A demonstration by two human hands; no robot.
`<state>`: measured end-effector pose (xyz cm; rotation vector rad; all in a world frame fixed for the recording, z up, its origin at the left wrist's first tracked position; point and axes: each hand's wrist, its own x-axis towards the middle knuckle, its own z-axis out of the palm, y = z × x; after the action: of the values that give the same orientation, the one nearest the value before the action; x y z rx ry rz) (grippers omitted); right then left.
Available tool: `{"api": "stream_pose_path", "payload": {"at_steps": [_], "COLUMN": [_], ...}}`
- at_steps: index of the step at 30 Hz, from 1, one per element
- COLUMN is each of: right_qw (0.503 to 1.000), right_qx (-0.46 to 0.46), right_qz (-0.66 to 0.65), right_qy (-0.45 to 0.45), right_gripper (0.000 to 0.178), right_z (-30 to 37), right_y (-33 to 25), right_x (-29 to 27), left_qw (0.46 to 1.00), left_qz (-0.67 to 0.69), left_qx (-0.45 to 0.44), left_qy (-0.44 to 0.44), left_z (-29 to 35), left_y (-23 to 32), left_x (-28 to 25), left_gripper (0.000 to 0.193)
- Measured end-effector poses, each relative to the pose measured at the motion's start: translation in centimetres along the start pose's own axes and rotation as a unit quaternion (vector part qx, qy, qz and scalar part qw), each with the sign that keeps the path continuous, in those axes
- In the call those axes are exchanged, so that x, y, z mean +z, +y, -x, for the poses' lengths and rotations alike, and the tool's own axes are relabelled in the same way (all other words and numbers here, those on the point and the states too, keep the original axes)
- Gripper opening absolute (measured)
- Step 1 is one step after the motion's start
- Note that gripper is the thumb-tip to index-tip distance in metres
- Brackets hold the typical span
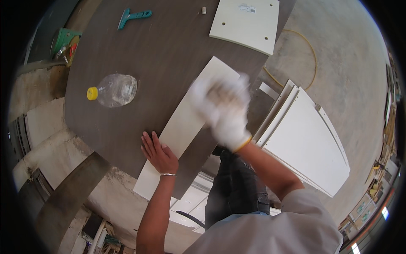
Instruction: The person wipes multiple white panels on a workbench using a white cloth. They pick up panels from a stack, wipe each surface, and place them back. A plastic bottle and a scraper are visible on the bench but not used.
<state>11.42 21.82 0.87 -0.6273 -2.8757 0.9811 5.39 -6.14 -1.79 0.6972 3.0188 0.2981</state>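
Note:
A long narrow white board [179, 122] lies slantwise on the dark brown tabletop [165, 55]. My bare left hand [160, 154], with a silver bangle at the wrist, rests flat on the board's nearer part, fingers stretched out. Over its farther part is my right hand [230, 108], in a white work glove with a yellow cuff edge. Motion smears that hand; it presses a bunched white cloth [201, 99] on the board, and its fingers are hard to make out. Left of the board, a clear plastic bottle [120, 90] with a yellow cap lies on its side.
A teal scraper [134, 15] and a small pale plug-like piece [204, 10] lie at the table's far side. Near them sits a white panel [245, 23] with holes and a label. Stacked white curved panels [304, 139] stand at the right, by a yellow hose [315, 55] on the floor.

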Motion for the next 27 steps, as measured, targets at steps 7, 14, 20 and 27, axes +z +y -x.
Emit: {"api": "stream_pose_path", "payload": {"at_steps": [7,14,20,27], "right_qw": [0.978,0.964,0.975,0.985], "right_qx": [-0.073,0.002,-0.201,-0.156], "right_qz": [-0.022,0.177,0.099,0.027], "right_qy": [-0.196,0.196,0.017,-0.064], "right_gripper": [0.057,0.046,0.053,0.053], "right_z": [3.9,-5.5,-0.7,-6.6], "right_y": [-4.2,5.7,-4.3,-4.2], "right_x": [0.3,2.8,8.7,-1.1], "left_qw": [1.000,1.000,0.999,0.974], "left_qz": [0.014,0.025,-0.005,0.171], "left_qx": [-0.006,-0.005,-0.025,-0.107], "left_qy": [-0.004,-0.011,-0.040,0.102], "left_z": [-0.1,-0.2,-0.2,0.1], "left_y": [0.1,0.1,0.3,0.1], "left_x": [0.0,-0.1,-0.4,-0.3], "left_gripper": [0.058,0.058,0.067,0.075]}}
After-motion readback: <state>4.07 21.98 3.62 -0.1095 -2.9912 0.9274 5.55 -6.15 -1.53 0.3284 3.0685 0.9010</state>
